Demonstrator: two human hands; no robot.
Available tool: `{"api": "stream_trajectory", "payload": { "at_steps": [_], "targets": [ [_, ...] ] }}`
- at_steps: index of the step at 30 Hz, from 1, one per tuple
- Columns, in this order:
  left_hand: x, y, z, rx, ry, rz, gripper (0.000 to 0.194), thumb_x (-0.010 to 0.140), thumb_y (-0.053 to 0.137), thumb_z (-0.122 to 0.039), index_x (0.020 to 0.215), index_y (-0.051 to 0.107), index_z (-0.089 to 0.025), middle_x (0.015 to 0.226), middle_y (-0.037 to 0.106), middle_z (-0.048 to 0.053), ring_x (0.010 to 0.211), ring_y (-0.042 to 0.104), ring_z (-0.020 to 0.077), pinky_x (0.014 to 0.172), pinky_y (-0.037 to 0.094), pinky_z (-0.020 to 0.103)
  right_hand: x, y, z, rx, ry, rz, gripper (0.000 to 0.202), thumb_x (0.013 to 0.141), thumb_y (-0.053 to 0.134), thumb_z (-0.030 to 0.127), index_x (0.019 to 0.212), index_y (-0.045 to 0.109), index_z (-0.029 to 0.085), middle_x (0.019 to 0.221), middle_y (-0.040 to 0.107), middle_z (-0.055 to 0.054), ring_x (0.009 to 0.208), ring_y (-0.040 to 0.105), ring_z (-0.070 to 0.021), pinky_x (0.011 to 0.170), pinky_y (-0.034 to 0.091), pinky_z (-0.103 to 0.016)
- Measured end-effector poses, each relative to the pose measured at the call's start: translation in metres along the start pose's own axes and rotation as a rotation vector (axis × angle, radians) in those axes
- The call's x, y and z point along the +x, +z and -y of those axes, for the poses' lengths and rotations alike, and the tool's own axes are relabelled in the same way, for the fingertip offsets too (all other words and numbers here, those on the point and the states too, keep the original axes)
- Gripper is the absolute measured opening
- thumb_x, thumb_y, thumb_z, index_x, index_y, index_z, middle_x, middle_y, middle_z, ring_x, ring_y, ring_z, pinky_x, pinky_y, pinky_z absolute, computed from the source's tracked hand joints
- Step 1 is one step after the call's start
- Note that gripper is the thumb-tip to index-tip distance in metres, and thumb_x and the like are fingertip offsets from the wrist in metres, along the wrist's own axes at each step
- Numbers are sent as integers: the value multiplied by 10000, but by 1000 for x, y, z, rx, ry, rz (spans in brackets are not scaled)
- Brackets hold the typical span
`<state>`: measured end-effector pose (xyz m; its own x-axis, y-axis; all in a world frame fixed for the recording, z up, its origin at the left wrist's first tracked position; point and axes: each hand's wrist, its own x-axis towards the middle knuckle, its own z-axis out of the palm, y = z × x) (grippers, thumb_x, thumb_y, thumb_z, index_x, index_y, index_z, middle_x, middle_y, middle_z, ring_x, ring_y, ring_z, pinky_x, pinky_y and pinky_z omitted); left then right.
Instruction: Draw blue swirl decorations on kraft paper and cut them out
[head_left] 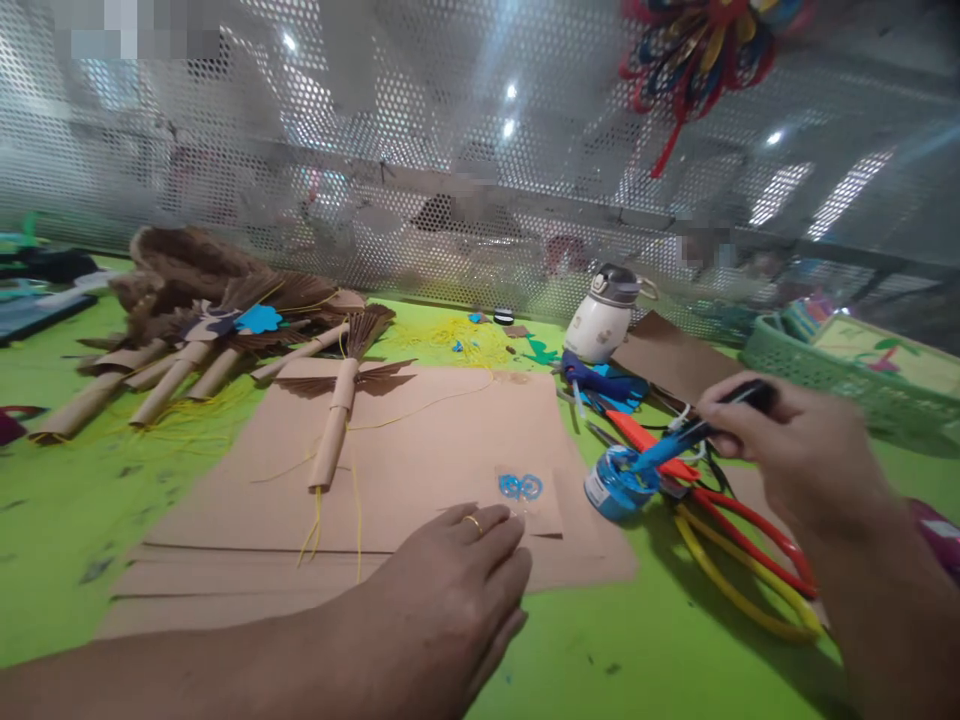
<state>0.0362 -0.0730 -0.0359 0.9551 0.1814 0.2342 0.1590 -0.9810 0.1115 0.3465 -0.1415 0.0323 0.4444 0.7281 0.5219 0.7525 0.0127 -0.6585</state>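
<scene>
My left hand [465, 570] lies flat on a stack of brown paper sheets [427, 430], fingers stretched out. Just beyond its fingertips is a small piece of paper with a blue painted swirl pattern [520, 487]. In my right hand [806, 450] is a paintbrush [679, 440], its shaft smeared blue and its handle dark. The brush's tip is down in a small open jar of blue paint [619, 485], hidden by the rim. A rolled-paper figure with pleated wings and yellow strings [337, 415] rests on the sheets at the left.
Scissors with red and yellow handles [750, 570] lie by the jar. A white bottle [598, 318] and a green basket [840, 370] stand behind. Several paper figures [172, 380] are piled at the left, near yellow string scraps [450, 340]. A perforated metal panel [420, 130] closes the back.
</scene>
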Motion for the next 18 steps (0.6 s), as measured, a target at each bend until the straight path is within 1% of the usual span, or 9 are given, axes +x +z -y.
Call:
{"api": "stream_trajectory", "payload": {
  "at_steps": [2,4,6,7,9,12,15,18],
  "targets": [
    [0,1,0,5,6,-14,209,1047,471,-220,1104,659,-147,1147,695,116,1156,661,298,1036,559,506,0,10,4,-18,50,82,122,820,690,281,706,674,240,554,608,15,525,557,-174,516,438,-316],
    [2,1,-1,19,9,-53,196,1045,496,-239,1127,652,-152,1155,698,125,1163,659,289,1051,546,488,-2,18,8,-32,72,207,90,773,706,271,693,709,230,552,640,20,520,576,-167,506,433,-298],
    [5,1,-1,32,13,-100,202,1043,525,-280,1149,644,-155,1180,695,145,1178,652,283,1080,519,476,-4,23,12,-36,89,295,78,750,717,281,703,738,222,529,645,24,505,584,-166,498,437,-291],
    [7,0,-2,37,16,-119,218,1042,537,-308,1159,640,-155,1197,692,155,1187,647,284,1092,507,474,-5,24,13,-36,97,314,86,748,717,292,710,743,219,515,637,26,500,581,-165,497,437,-289],
    [11,-1,-2,45,19,-133,257,1042,542,-348,1184,631,-153,1229,684,169,1203,640,289,1105,493,477,-6,23,13,-30,110,313,121,766,697,324,717,733,220,501,622,29,498,569,-161,504,436,-290],
    [13,-4,-3,46,19,-121,287,1045,533,-368,1212,623,-153,1255,679,174,1217,634,293,1108,489,480,-4,18,10,-20,124,272,157,795,669,350,701,707,231,500,613,27,486,549,-156,499,422,-292],
    [10,-4,-3,39,16,-97,278,1050,520,-343,1222,625,-151,1262,683,171,1222,633,291,1105,494,475,3,6,3,-21,112,189,120,778,700,329,698,714,241,516,613,14,485,547,-160,486,418,-301],
    [3,-3,-2,30,7,-46,260,1057,480,-283,1209,642,-147,1255,694,153,1217,639,294,1086,514,474,8,-5,-4,-4,53,102,137,790,700,319,674,709,247,488,592,-16,448,532,-167,441,404,-321]
  ]
}}
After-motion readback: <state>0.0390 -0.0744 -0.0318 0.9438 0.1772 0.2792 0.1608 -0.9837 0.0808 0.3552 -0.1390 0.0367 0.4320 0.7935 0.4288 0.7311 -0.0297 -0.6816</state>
